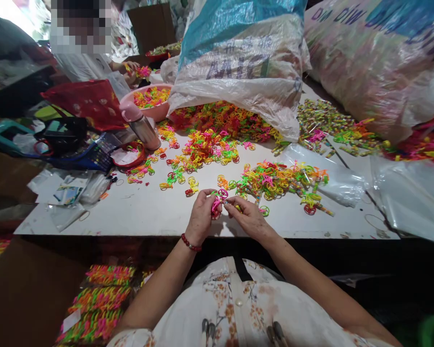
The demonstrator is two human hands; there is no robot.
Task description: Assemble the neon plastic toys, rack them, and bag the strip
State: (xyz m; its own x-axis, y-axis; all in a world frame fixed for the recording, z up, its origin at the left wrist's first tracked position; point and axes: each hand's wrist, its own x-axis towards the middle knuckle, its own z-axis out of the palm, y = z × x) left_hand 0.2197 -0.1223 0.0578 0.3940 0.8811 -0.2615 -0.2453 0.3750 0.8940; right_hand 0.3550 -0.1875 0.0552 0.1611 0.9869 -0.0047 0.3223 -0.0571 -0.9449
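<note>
Close to the front edge of the white table (130, 223), my left hand (201, 216) is closed around a pink plastic piece (215, 206) with a round ring at its top. My right hand (249, 217) faces it from the right, its thumb and fingers pinched on a small yellowish piece (237, 208), partly hidden by the fingers. The fingertips of both hands nearly meet at the pink piece. Just beyond them lie a pile of colourful plastic pieces (271, 180) and another heap (202, 149) farther back.
A big sack (238, 62) spills more pieces at the back. At the left are a bottle (144, 127), a pink basin (159, 112), a red bag (90, 103) and a blue basket (97, 154). Clear plastic bags (412, 197) lie right. A person (83, 67) works at the back left.
</note>
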